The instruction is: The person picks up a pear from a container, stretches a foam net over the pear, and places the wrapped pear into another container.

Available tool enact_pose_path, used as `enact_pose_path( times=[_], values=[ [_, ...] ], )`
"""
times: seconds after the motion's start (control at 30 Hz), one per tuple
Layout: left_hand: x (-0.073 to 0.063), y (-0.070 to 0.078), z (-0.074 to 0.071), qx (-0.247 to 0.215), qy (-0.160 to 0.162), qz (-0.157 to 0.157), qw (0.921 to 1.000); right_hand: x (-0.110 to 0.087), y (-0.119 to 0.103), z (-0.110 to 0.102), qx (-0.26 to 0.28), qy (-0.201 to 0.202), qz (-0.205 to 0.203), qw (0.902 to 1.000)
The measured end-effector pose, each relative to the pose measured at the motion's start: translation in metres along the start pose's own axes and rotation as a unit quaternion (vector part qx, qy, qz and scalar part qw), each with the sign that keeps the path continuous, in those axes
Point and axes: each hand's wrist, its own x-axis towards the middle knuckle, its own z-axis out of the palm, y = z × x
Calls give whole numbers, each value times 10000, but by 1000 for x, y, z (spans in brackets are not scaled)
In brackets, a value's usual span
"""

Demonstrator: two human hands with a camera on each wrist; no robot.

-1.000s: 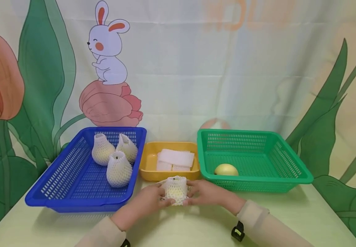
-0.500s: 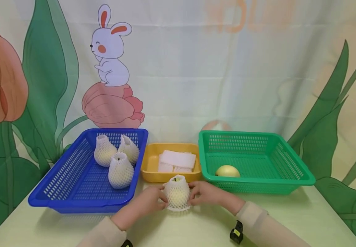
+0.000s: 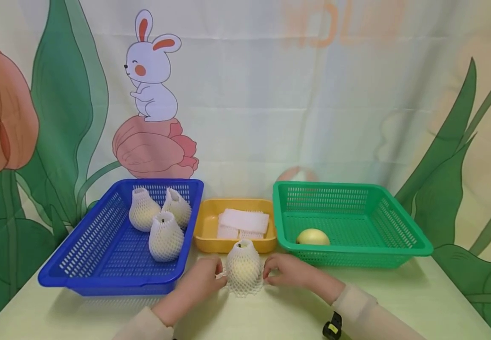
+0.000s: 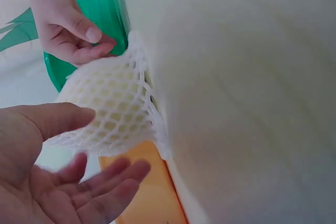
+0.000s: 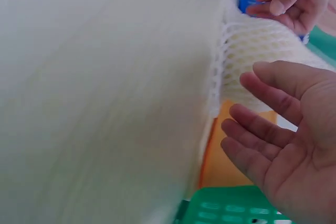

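A pale yellow pear in a white foam net sleeve (image 3: 243, 269) stands upright on the table, its stem showing at the sleeve's top opening and the net's lower edge flared out. On its left is my left hand (image 3: 204, 278), fingers loosely bent and thumb apart from them. My right hand (image 3: 287, 270) is on the other side in a similar pose. In the left wrist view, the left thumb (image 4: 68, 119) overlaps the net; whether it touches cannot be told. The right wrist view shows the right fingers (image 5: 257, 135) spread beside the net, holding nothing.
A blue basket (image 3: 100, 278) at left holds several net-wrapped pears (image 3: 166, 238). Behind the wrapped pear, a yellow tray (image 3: 207, 226) contains flat white foam nets (image 3: 245, 220). A green basket (image 3: 356, 248) at right has one bare pear (image 3: 313, 237) in it.
Both hands have drawn outward from the wrapped pear, letting go of the net. The net now reaches down around the pear and flares on the table. Baskets and tray stay put.
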Motion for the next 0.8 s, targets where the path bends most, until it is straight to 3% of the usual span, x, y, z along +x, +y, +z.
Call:
enact_pose_path(
  times=[0.13,0.23,0.53,0.8],
  values=[
    [1,7,2,-559,156,-200,9981,-9,-9,-6,-304,81,-47,9995],
    [7,13,4,-912,129,-133,9957,-14,-16,-10,-428,97,-109,9990],
    [28,22,19,-985,-124,-181,9949,-20,-26,-15,-536,238,-359,9976],
    [35,21,30,-1208,-147,-192,9924,-23,-27,-17,-505,247,-156,9983]
  ],
)
